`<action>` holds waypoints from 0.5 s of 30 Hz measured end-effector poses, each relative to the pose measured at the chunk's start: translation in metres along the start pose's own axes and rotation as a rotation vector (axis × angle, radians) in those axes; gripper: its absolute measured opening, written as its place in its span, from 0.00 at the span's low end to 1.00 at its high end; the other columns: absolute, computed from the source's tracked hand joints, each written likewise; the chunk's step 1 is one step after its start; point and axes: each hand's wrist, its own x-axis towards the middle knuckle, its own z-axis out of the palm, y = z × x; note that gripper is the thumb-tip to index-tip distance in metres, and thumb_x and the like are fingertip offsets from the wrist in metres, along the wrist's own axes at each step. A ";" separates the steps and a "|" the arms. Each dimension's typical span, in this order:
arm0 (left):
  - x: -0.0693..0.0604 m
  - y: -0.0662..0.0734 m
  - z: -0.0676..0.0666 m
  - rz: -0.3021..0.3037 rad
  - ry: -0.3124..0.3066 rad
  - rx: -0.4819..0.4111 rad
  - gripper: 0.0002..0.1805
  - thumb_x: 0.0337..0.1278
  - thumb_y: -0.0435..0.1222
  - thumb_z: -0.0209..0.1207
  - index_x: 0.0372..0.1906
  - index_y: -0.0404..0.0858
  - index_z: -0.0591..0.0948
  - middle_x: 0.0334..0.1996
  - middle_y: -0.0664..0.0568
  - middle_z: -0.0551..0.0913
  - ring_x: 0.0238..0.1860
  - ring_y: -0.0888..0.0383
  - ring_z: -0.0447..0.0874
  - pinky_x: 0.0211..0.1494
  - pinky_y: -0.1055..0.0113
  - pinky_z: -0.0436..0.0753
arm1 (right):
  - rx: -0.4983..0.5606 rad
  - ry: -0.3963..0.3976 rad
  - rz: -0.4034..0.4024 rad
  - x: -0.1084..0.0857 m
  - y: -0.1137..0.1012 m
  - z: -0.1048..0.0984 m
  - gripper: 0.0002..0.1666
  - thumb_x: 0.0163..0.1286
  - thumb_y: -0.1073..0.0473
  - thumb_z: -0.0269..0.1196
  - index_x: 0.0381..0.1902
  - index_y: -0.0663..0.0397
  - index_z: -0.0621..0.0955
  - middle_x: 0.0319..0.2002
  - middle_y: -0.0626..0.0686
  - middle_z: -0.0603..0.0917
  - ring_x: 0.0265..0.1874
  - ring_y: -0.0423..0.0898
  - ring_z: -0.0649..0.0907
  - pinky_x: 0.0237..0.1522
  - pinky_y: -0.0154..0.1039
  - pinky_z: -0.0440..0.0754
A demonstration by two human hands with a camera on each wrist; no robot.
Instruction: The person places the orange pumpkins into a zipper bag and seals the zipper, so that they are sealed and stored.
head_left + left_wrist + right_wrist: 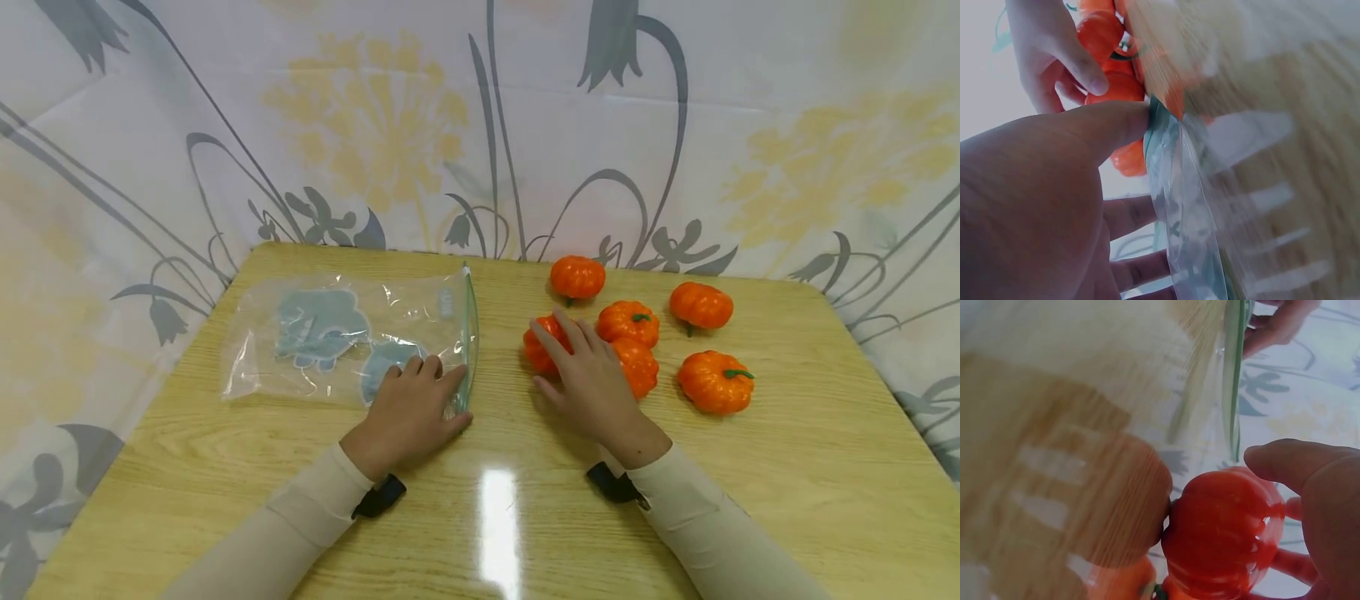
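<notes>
A clear zip bag (255, 350) with a green zip edge (471, 308) and pale blue printed shapes lies at the left of the table. My left hand (412, 408) rests on its zip end. In the left wrist view, the thumb and spread fingers touch the bag's edge (1175, 206). My right hand (592, 392) reaches over a small orange toy pumpkin (534, 350), its fingers about the far side. In the right wrist view, that pumpkin (1222, 531) sits on the table, with the thumb slightly apart from it.
Near my right hand lie more orange pumpkins: one at the back (577, 277), two close beside the hand (628, 321) (637, 371), and two farther right (701, 305) (716, 383). A flowered cloth (450, 125) hangs behind the wooden table (420, 533).
</notes>
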 end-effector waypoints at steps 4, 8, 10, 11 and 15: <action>0.000 0.001 -0.002 0.005 -0.011 -0.001 0.35 0.63 0.61 0.57 0.70 0.47 0.73 0.50 0.47 0.77 0.46 0.49 0.72 0.43 0.54 0.72 | 0.017 0.024 -0.010 -0.001 0.000 -0.001 0.41 0.65 0.48 0.70 0.73 0.46 0.68 0.74 0.62 0.62 0.68 0.71 0.68 0.64 0.69 0.69; 0.000 0.000 -0.002 -0.002 -0.011 0.011 0.35 0.63 0.61 0.57 0.70 0.48 0.73 0.50 0.47 0.77 0.47 0.49 0.73 0.44 0.53 0.72 | 0.059 0.056 -0.020 -0.001 0.000 0.000 0.37 0.63 0.51 0.71 0.68 0.49 0.72 0.71 0.62 0.66 0.67 0.67 0.70 0.64 0.67 0.70; 0.000 0.000 -0.001 -0.003 -0.014 0.012 0.35 0.63 0.61 0.57 0.70 0.48 0.74 0.50 0.48 0.77 0.47 0.49 0.73 0.44 0.53 0.72 | 0.081 0.064 -0.022 -0.001 0.000 0.001 0.35 0.62 0.52 0.72 0.65 0.50 0.74 0.70 0.62 0.68 0.67 0.65 0.71 0.64 0.66 0.71; -0.001 0.001 -0.002 -0.001 -0.016 0.009 0.34 0.64 0.60 0.57 0.70 0.49 0.74 0.50 0.47 0.77 0.47 0.49 0.73 0.44 0.53 0.72 | 0.089 0.068 -0.024 -0.001 0.000 0.001 0.34 0.62 0.53 0.73 0.63 0.51 0.74 0.69 0.62 0.69 0.66 0.64 0.72 0.63 0.66 0.71; 0.001 0.001 -0.001 0.011 -0.001 0.005 0.33 0.64 0.60 0.57 0.68 0.49 0.76 0.50 0.47 0.77 0.46 0.48 0.72 0.43 0.53 0.71 | 0.116 0.087 -0.027 -0.001 0.002 0.001 0.31 0.60 0.55 0.74 0.59 0.51 0.75 0.66 0.61 0.71 0.64 0.63 0.73 0.63 0.64 0.72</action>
